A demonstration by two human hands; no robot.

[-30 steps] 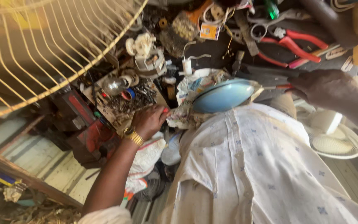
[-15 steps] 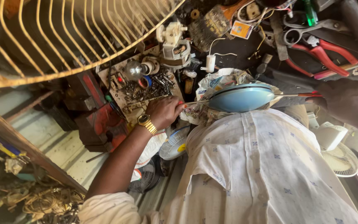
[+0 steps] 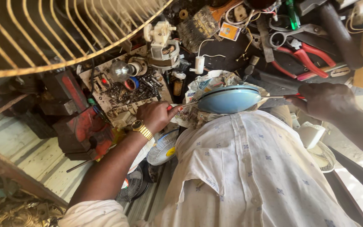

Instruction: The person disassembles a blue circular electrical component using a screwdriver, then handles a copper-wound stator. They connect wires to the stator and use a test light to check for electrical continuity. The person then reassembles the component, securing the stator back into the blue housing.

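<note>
Pale blue domed fan cover (image 3: 230,99), glossy, edge-on, between both hands

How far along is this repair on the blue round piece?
The blue round cover already sits apart from any fan, over crumpled newspaper. Left hand and right hand each press a red-handled tool against its opposite edges. Loose screws in the tray remain unfitted.

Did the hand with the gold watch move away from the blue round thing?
No. The left hand stays beside the blue round cover, gripping a thin tool that touches its edge. Only the camera shifted.
</note>
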